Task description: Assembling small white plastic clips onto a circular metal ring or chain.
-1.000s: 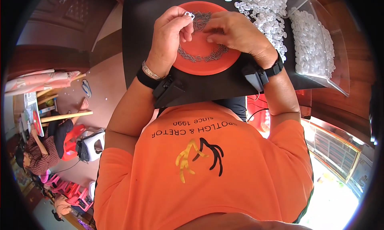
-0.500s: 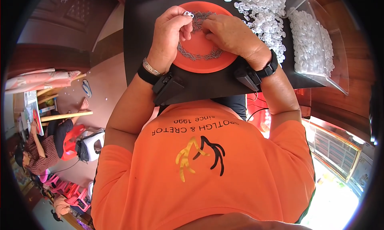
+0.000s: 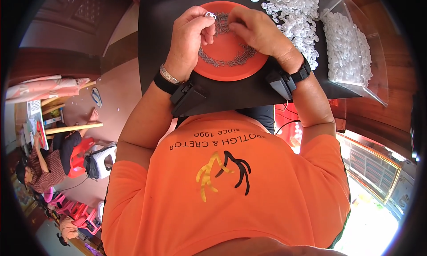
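White clip [image 3: 211, 15] is pinched at left hand [image 3: 187, 35] fingertips; right hand [image 3: 261, 32] is curled over grey pieces [image 3: 240, 59] on orange-red plate [image 3: 220, 46], grip can't be told.

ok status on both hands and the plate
Left hand pinching white piece. Right hand over plate, grip unclear. Grey bits on plate; right hand blocks part of view.

The right hand [image 3: 261, 32] partly hides the plate [image 3: 221, 46].
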Demonstrator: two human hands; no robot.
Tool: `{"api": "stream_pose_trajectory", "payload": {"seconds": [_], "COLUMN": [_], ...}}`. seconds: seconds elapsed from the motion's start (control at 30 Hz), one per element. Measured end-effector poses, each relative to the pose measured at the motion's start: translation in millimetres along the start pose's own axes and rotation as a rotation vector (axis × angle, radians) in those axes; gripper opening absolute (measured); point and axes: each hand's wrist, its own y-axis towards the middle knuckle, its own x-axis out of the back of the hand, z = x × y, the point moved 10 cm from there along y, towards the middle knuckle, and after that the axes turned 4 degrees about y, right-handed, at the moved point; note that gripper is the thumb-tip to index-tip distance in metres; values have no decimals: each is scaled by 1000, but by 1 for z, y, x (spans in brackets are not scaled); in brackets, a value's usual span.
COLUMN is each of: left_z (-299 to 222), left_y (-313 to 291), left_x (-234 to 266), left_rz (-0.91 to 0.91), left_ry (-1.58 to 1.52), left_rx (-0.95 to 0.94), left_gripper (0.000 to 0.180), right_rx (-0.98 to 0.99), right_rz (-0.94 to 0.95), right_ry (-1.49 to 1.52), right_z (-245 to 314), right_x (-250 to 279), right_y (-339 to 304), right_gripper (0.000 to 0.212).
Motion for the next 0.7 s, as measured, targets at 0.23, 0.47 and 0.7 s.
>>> {"api": "stream_pose_trajectory", "payload": {"seconds": [0.23, 0.47, 0.7], "left_z": [6, 5, 4], "left_y": [0, -2, -2], "left_x": [-3, -9, -13], "left_rz": [24, 67, 87], "left_ry": [28, 75, 110], "left_rx": [41, 55, 20], "left_gripper": [12, 12, 12], "right_rx": [-235, -197, -150], "right_rz": [-29, -126, -172], "right_ry": [848, 1039, 1000], "right_z": [-41, -38, -27], "right_x": [-6, 5, 9], "right_y": [3, 3, 3], "right_gripper": [16, 14, 13]}}
